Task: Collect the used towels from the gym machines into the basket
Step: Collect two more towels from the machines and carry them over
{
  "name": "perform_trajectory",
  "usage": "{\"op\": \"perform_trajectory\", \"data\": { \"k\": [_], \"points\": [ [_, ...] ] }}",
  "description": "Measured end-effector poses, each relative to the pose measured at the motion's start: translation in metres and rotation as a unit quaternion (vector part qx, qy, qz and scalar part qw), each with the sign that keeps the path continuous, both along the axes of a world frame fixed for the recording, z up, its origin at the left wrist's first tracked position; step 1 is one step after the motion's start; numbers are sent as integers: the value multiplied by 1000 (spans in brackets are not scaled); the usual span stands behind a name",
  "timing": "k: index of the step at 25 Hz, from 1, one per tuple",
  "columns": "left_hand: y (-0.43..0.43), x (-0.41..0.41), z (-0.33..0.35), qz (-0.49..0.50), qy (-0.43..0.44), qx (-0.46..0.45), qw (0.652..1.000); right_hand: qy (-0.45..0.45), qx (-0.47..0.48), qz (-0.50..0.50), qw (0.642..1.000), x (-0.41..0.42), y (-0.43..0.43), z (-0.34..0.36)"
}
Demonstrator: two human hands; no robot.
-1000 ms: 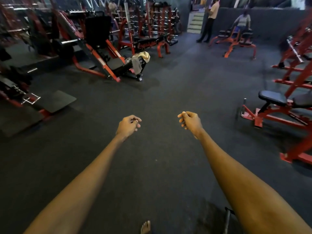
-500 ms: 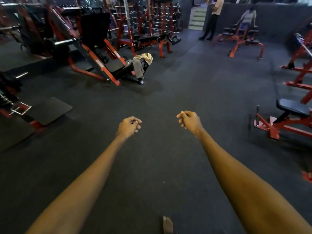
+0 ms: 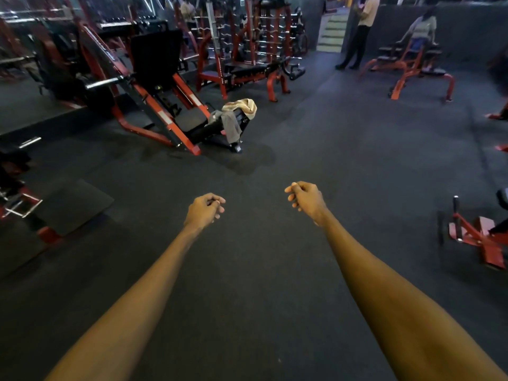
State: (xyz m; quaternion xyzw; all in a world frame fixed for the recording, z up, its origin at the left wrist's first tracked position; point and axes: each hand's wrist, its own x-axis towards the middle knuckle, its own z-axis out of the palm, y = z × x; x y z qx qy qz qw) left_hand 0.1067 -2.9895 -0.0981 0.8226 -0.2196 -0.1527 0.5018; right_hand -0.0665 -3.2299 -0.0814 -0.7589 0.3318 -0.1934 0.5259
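Two towels lie on the seat end of a red and black leg press machine (image 3: pixel 165 105) ahead to the left: a cream towel (image 3: pixel 243 105) on top and a grey towel (image 3: pixel 232 126) hanging down its side. My left hand (image 3: pixel 204 209) and my right hand (image 3: pixel 303 198) are stretched out over the dark floor, well short of the towels. Both have their fingers curled in and hold nothing. No basket is in view.
A black platform (image 3: pixel 71 206) of another machine lies at the left. A red bench frame (image 3: pixel 478 237) stands at the right edge. Weight racks (image 3: pixel 255 42) line the back. Two people (image 3: pixel 360 31) stand near a red bench (image 3: pixel 406 67) by the steps.
The view has moved forward and turned left; the leg press with its towels is nearer and larger. My hands keep the same curled pose. The foot seen at the bottom is gone.
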Motion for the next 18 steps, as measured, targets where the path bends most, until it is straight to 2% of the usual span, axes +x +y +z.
{"op": "perform_trajectory", "data": {
  "k": [11, 18],
  "points": [
    [-115, 266, -10, 9, -3, -11, 1000, 4, 13, 1, 1000, 270, -123, -29],
    [-197, 439, 1, -12, 6, 4, 1000, 10, 1, -22, 1000, 438, -196, -12]
  ]
}}
